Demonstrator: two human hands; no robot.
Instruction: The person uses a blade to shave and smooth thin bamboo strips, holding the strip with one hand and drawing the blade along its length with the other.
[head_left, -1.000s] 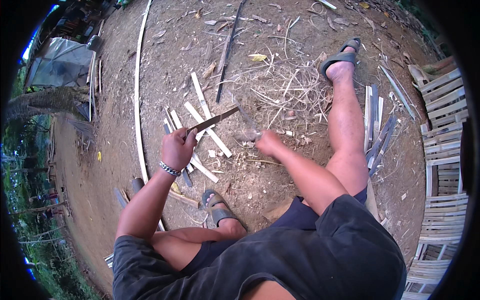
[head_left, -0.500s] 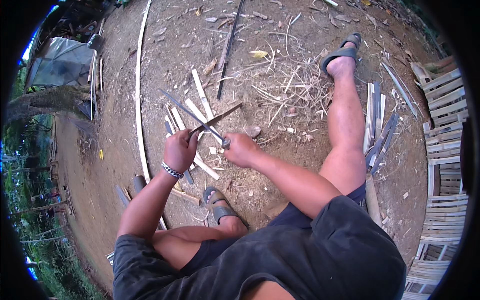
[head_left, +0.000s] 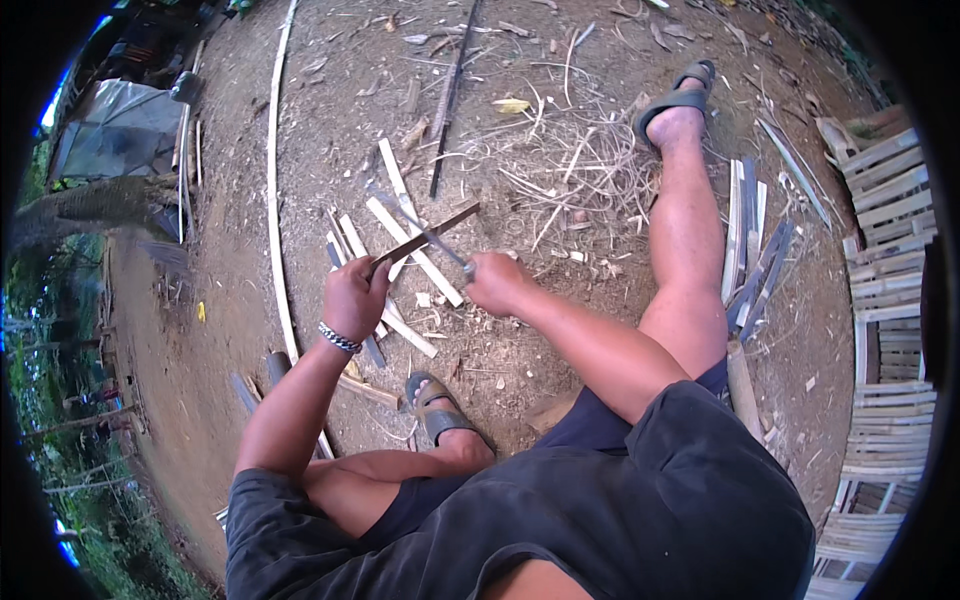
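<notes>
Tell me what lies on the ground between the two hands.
In the head view, pale strips and small chips lie on the ground between the left hand and the right hand.

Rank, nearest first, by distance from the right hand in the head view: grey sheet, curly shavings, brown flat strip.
1. Brown flat strip: left, in the left hand.
2. Curly shavings: ground beyond, rightward.
3. Grey sheet: far upper left.

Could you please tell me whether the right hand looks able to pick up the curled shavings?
Probably not as it is: the right hand is closed around a thin tool, though nothing seems to block the way to the curled shavings.
</notes>
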